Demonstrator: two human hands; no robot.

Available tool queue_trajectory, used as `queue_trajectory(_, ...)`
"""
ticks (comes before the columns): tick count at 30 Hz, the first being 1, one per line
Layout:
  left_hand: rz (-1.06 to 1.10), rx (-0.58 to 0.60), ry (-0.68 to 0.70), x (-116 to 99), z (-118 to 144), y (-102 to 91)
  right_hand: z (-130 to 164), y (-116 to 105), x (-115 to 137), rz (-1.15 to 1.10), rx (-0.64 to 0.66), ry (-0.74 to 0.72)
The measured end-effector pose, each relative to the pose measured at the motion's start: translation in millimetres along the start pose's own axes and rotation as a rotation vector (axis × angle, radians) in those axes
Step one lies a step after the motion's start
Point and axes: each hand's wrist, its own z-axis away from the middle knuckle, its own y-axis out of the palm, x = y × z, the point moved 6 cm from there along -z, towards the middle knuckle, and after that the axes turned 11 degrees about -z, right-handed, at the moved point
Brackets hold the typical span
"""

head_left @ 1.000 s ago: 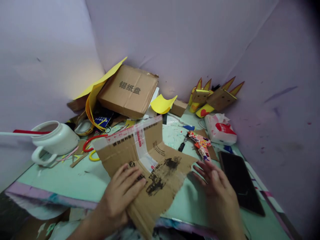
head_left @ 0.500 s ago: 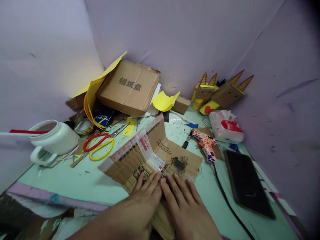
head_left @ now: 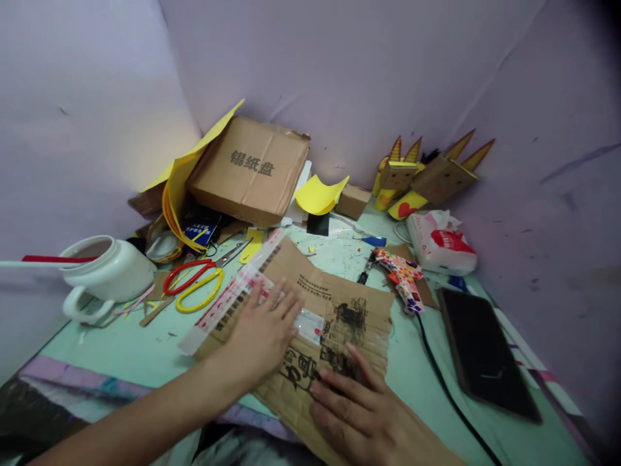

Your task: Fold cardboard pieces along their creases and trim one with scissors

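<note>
I see the left hand (head_left: 264,333) lying open, palm down, with fingers spread on the flat brown printed cardboard sheet (head_left: 315,323) in the lower middle of the frame. It presses on the left part of the sheet, beside a strip of clear tape with red marks (head_left: 233,299) that runs along the sheet's upper left edge. The right hand (head_left: 361,411) is also open and flat, at the bottom centre, its fingers resting on the near part of the same sheet over the black print. The sheet lies flat on the pale green table (head_left: 121,336).

To the left of the sheet are the red and yellow handled scissors (head_left: 194,285), and further left the white ceramic jug (head_left: 104,272). To the right I see a colourful patterned glue gun (head_left: 402,278), and a black flat tablet (head_left: 488,353) at the right edge. In the upper middle a closed brown cardboard box with printed characters (head_left: 250,169) leans against the wall.
</note>
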Motion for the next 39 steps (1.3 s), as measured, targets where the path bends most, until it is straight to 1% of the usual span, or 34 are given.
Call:
queue_trajectory(1,-0.011,0.007,-0.048,7.5,1.1,5.9,9.7,-1.1,-3.2,-0.028,0.048,-0.001)
queue_trajectory(3,-0.01,0.009,-0.098,16.9,7.6,15.8,31.1,-4.3,-11.7,-0.089,0.062,0.054)
queue_trajectory(6,-0.016,0.006,-0.153,21.8,19.2,23.5,56.6,-5.1,-24.5,-0.182,0.077,0.258)
queue_trajectory(8,-0.019,0.002,-0.176,20.6,22.8,23.7,59.6,-7.2,-25.5,-0.214,0.099,0.348)
queue_trajectory(10,-0.018,0.001,-0.189,17.9,22.7,22.4,48.5,-9.6,-21.6,-0.189,0.131,0.388)
queue_trajectory(12,-0.016,0.0,-0.207,14.5,20.9,21.2,28.0,-9.2,-19.1,-0.104,0.131,0.454)
queue_trajectory(14,-0.013,-0.005,-0.227,10.1,20.1,21.0,5.4,-3.9,-20.7,0.007,0.077,0.571)
queue_trajectory(16,-0.01,-0.016,-0.247,6.1,21.7,21.1,-14.1,9.2,-21.7,0.083,0.046,0.634)
queue_trajectory(19,0.021,-0.034,-0.247,7.8,26.0,18.3,-27.9,33.8,-23.3,0.074,0.083,0.619)
queue_trajectory(21,0.065,-0.064,-0.261,20.9,25.7,11.5,-27.2,42.3,-24.7,0.047,0.108,0.593)
queue_trajectory(24,0.084,-0.135,-0.341,57.1,13.5,-4.5,-22.8,41.4,-25.4,0.032,0.114,0.581)
queue_trajectory(25,0.086,-0.147,-0.34,68.2,5.4,-9.0,-22.3,39.6,-24.8,0.031,0.111,0.58)
queue_trajectory(28,0.138,-0.119,-0.279,91.4,-22.6,-15.4,-22.6,35.8,-21.3,0.034,0.098,0.564)
queue_trajectory(30,0.203,-0.086,-0.292,102.7,-35.1,-16.1,-19.6,34.4,-19.7,0.049,0.078,0.539)
queue_trajectory(32,0.293,-0.049,-0.375,113.9,-37.5,-15.6,-9.7,28.8,-20.8,0.112,0.0,0.534)
queue_trajectory(34,0.418,-0.003,-0.49,123.0,-29.4,-14.2,9.3,14.3,-24.7,0.208,-0.18,0.604)
queue_trajectory(36,0.588,0.044,-0.598,125.6,-13.9,-11.8,36.1,-5.7,-28.8,0.226,-0.45,0.75)
queue_trajectory(37,0.684,0.059,-0.644,123.3,-4.8,-10.4,51.2,-15.2,-30.6,0.179,-0.607,0.844)
queue_trajectory(39,0.882,0.059,-0.715,111.1,13.5,-7.3,78.3,-25.3,-34.7,-0.062,-0.896,1.042)
